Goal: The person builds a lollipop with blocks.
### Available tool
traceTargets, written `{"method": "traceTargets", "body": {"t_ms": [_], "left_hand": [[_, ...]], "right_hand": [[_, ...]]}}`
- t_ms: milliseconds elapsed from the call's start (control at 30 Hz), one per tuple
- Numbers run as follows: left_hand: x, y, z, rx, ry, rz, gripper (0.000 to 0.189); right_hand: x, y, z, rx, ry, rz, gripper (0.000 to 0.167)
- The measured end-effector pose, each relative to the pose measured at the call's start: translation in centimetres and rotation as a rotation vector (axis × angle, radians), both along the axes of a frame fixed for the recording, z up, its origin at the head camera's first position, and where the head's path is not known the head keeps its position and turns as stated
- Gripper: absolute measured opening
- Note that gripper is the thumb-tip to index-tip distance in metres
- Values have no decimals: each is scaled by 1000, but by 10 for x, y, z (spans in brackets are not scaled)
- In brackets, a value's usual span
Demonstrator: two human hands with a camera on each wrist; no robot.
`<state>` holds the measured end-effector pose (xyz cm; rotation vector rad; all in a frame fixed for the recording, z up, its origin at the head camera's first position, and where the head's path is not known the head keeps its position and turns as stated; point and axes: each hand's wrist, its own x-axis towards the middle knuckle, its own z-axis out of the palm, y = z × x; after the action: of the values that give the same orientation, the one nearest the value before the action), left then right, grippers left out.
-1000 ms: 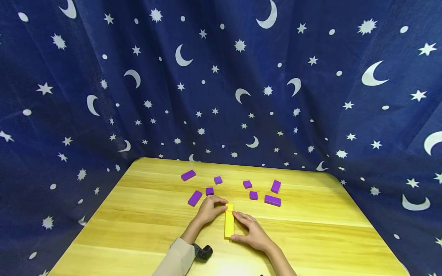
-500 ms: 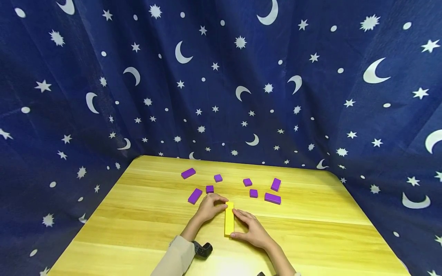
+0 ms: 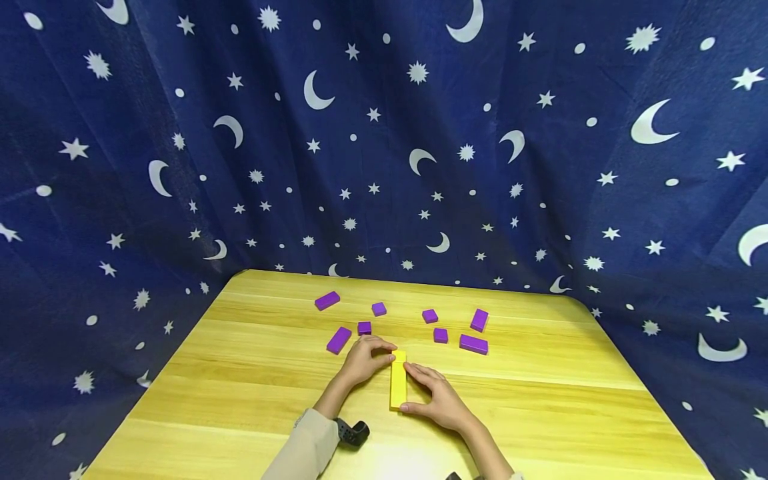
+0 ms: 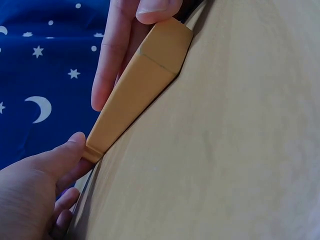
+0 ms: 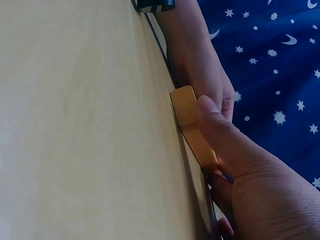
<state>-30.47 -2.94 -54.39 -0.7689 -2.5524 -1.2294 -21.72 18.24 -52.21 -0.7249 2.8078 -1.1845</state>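
Two yellow blocks stand end to end on the wooden table, forming one straight strip. At the far end is the short yellow block (image 3: 399, 357), and the long yellow block (image 3: 399, 387) lies nearer. My left hand (image 3: 365, 360) pinches the short one between thumb and fingers from the left and far side. With its thumb at the near end and fingers along the right side, my right hand (image 3: 441, 400) holds the long block. In the left wrist view, the long block (image 4: 125, 100) spans between both hands. The right thumb (image 5: 207, 105) presses its near end in the right wrist view.
Several purple blocks lie farther back: a long one (image 3: 339, 340) and a small one (image 3: 364, 328) near the left hand, another small one (image 3: 441, 335) and a long one (image 3: 474, 345) to the right. A dark starry curtain (image 3: 384, 167) hangs behind the table (image 3: 570, 413).
The head view has tilted slightly, so everything sits a little higher in the frame. Both hands keep their hold, and the yellow blocks show no clear movement on the table.
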Motion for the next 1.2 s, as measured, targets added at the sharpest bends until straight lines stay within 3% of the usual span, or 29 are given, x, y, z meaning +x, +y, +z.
{"method": "traceTargets", "body": {"t_ms": [500,767,867,967,1067,1200], "left_hand": [[-1,2,-4,5,-1,-28,20],[-3,0,3,155,-67,-66,28],[-7,-5,11,234,-51,-8,27],[-13,-13,20,279,41,97,25],[-19,-23,28,220,151,220,24],[-25,-37,30,48,183,351,27]], "right_hand": [[1,3,-1,0,15,10,78],[0,4,0,-56,49,21,78],[-2,2,0,-94,63,8,75],[-4,0,-2,-110,78,-14,71],[-7,-4,-4,-93,100,-27,70],[-11,-6,-4,-59,130,-27,68]]}}
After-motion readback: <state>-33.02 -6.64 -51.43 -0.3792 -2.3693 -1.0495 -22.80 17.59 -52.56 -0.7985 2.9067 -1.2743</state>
